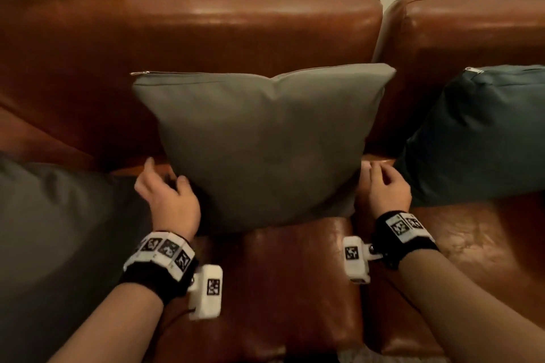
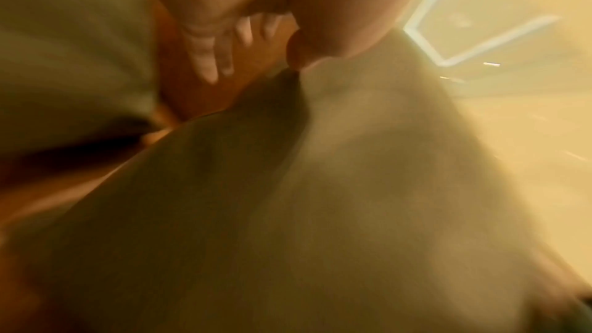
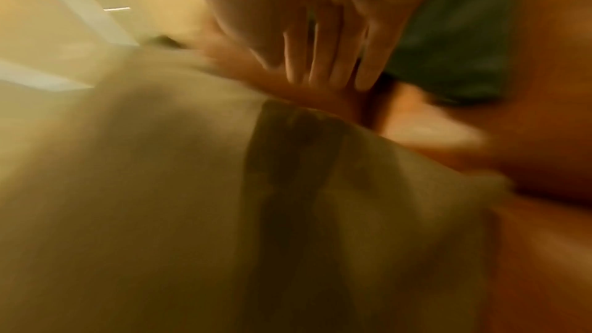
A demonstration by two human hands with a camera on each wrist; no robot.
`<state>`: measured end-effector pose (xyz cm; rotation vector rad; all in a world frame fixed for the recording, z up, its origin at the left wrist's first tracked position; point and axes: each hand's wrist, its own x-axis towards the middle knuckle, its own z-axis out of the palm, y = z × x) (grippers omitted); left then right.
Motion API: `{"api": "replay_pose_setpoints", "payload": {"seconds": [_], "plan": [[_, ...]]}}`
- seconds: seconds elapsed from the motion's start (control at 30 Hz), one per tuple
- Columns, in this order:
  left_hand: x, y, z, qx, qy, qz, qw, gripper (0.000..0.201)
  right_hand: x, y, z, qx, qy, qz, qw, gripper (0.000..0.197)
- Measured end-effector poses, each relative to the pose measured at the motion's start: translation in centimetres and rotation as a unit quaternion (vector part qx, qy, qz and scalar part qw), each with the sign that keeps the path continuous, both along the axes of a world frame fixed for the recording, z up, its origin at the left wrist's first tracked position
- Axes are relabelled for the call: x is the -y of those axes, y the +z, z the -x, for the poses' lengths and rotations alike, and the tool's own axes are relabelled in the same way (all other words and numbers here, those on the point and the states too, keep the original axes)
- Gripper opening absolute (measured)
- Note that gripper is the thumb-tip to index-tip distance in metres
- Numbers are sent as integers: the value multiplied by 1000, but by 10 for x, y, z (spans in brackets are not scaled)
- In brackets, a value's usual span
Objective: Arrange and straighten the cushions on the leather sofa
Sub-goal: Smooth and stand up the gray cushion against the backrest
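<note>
A grey cushion (image 1: 265, 138) stands upright in the middle of the brown leather sofa (image 1: 206, 29), leaning on the backrest with its zip edge on top. My left hand (image 1: 168, 186) is at its lower left corner with the fingers spread, and the thumb touches the fabric. In the left wrist view the left hand (image 2: 259, 60) shows straight fingers and the thumb tip against the grey cushion (image 2: 352, 186). My right hand (image 1: 380, 183) sits at the lower right corner, holding nothing. The right wrist view is blurred; the right hand (image 3: 330, 60) has its fingers extended beside the grey cushion (image 3: 160, 186).
A dark teal cushion (image 1: 477, 132) leans on the backrest to the right, close to my right hand. A dark grey cushion (image 1: 59, 230) lies on the seat to the left. Bare leather seat (image 1: 295, 274) lies in front of the middle cushion. A pale floor shows behind the sofa.
</note>
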<state>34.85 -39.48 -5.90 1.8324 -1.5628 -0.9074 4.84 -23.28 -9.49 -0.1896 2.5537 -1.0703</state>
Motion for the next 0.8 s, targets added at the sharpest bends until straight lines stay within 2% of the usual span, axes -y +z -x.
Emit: {"api": "replay_pose_setpoints", "payload": {"seconds": [0.07,0.13,0.2,0.23,0.33,0.37,0.47,0.5,0.57,0.63,0.7,0.8], "plan": [[-22,31,17,45,-120,137,982,71,4,43,-24,-124,79,112,983,30],[-34,45,43,142,-253,206,935,75,19,75,-53,-233,243,152,929,37],[-26,46,73,241,-337,227,882,75,48,82,-77,-291,409,102,859,50],[-16,42,85,280,-360,223,862,73,65,82,-84,-309,462,50,830,55],[26,26,97,380,-371,183,828,67,106,68,-66,-362,507,-106,775,59],[39,22,91,398,-358,167,828,66,111,63,-48,-366,493,-141,777,61],[62,19,64,399,-304,139,854,67,111,59,10,-306,405,-185,841,64],[66,22,56,390,-292,126,864,67,108,60,23,-288,387,-196,854,63],[69,25,49,388,-278,115,871,66,103,64,34,-284,368,-210,860,61],[65,26,51,397,-273,110,869,67,104,73,18,-302,360,-192,862,63],[60,24,56,393,-274,113,871,67,111,84,-20,-332,417,-140,835,66],[59,22,52,392,-277,116,870,66,129,79,-89,-344,552,-89,754,61]]}}
